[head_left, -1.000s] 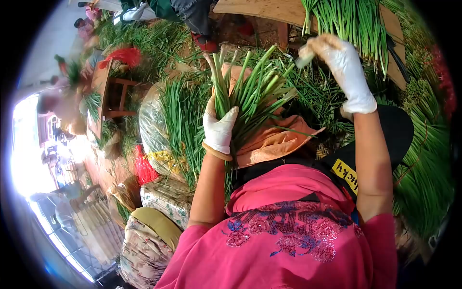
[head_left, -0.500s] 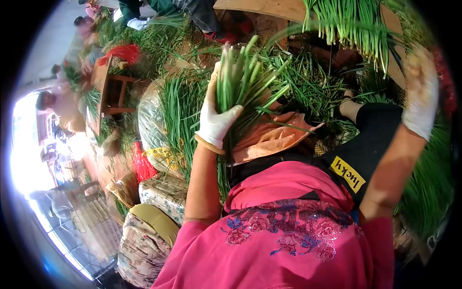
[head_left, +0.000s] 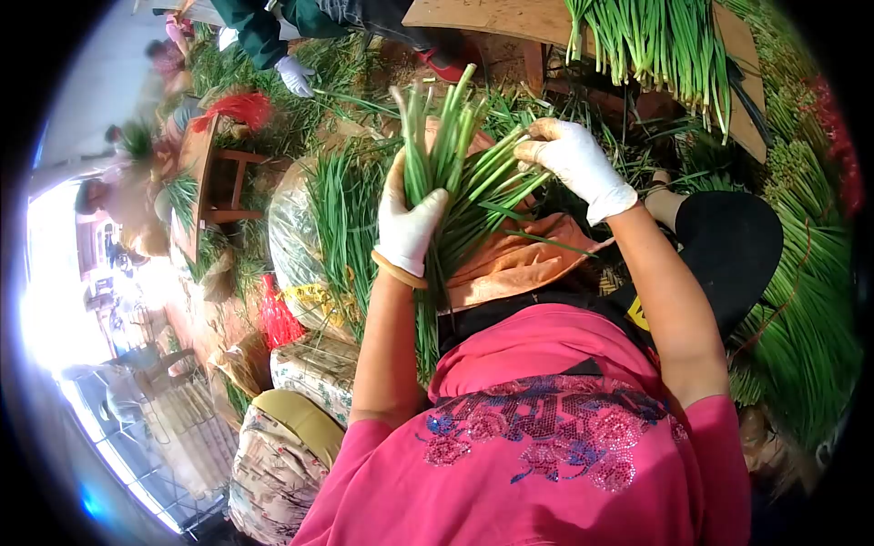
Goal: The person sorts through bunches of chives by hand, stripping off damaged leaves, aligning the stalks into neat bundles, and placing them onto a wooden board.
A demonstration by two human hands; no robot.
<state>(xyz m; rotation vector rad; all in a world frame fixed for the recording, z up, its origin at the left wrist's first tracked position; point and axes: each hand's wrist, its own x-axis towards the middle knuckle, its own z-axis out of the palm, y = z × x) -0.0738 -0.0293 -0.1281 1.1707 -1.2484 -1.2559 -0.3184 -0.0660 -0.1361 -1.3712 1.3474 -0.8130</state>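
Observation:
My left hand (head_left: 410,218), in a white glove, is closed around a bunch of long green chive-like stalks (head_left: 446,155). Their pale cut ends point up and away from me. Beside it, my right hand (head_left: 574,164), also gloved, has thumb and fingers closed on the tips of a few stalks (head_left: 499,168) that fan out to the right of the bunch. The fingertips partly hide those tips. Below the bunch, an orange cloth (head_left: 519,259) lies over my lap.
More stalks (head_left: 655,45) lie on a wooden table (head_left: 492,16) ahead. Loose greens lie to my left (head_left: 341,209), with a big pile (head_left: 801,328) at right. A co-worker's gloved hand (head_left: 294,76) is at upper left. Red ties (head_left: 278,314) hang near a plastic bag (head_left: 289,237).
My right hand has come in from the far right, where it was raised and blurred near a long stalk, to the fanned stalks. My left hand keeps its grip. The co-worker's hand has shifted.

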